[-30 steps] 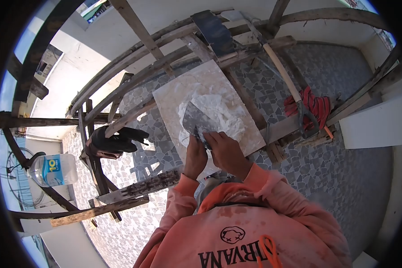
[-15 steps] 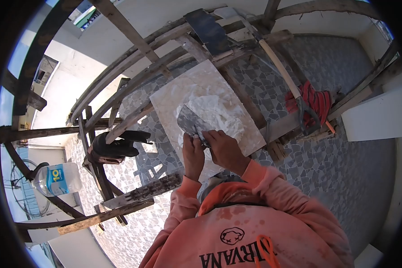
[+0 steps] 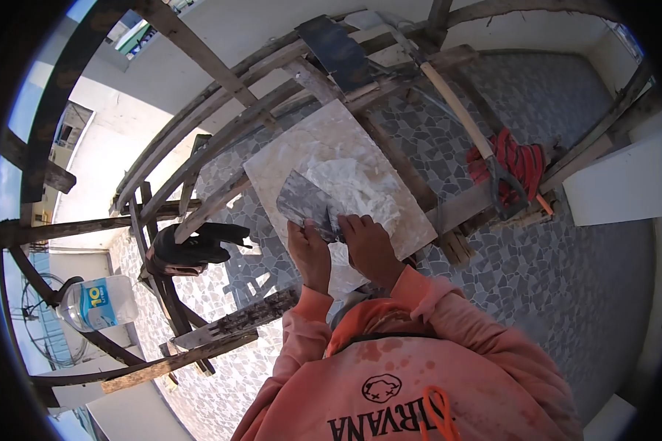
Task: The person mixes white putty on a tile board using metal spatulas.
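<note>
My left hand (image 3: 310,251) is closed, its fingers and thumb pinching the near edge of a flat grey scraper blade (image 3: 301,195). Close beside it, the fingers of my right hand (image 3: 368,244) are bent round the right end of the same blade. A narrow dark part shows between the hands; whether it is a second blade cannot be made out. White smears mark the blade, which is tilted above a wet white paste (image 3: 360,192) like plaster or putty. The paste lies heaped on a square beige slab (image 3: 283,158).
Wooden beams (image 3: 228,132) surround the slab. A long-handled shovel (image 3: 460,114) leans at right near a red-black cloth (image 3: 518,162). Dark gloves (image 3: 198,246) hang at left above a rough plank (image 3: 243,317). A plastic water jug (image 3: 99,303) is farther left. Stone-pattern floor (image 3: 493,272) lies below.
The blade has moved slightly left, away from the middle of the paste, and turned so more of its face shows. My left hand has shifted left with it; my right hand stays close.
</note>
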{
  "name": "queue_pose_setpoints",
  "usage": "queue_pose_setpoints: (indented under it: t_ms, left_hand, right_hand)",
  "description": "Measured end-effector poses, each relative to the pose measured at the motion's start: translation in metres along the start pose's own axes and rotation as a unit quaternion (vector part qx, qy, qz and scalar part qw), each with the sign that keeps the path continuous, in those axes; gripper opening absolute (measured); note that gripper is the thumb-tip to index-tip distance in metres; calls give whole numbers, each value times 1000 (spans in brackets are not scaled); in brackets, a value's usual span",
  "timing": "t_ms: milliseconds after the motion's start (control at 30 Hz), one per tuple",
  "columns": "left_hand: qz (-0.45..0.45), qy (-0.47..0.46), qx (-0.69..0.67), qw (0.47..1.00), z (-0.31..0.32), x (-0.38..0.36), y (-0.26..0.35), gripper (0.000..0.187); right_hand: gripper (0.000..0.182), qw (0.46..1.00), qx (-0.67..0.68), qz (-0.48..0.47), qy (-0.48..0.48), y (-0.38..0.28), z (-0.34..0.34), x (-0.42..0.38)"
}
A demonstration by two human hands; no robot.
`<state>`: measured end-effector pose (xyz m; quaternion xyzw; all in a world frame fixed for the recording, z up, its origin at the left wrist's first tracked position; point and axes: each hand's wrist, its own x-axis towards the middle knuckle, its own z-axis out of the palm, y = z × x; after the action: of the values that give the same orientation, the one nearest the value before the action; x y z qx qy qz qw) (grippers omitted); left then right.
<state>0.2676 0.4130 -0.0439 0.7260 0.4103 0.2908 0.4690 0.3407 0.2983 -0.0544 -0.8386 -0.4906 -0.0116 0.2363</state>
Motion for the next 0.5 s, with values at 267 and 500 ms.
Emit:
queue_pose_setpoints:
  t_ms: [267,500]
  left_hand:
    - [10,-22,-49,999,4,-4,-1,14]
    - [25,-41,-57,997,6,-9,-12,16]
  right_hand:
    - [57,999,12,7,-35,14,1,6]
    - [54,998,44,-2,-39,7,-9,17]
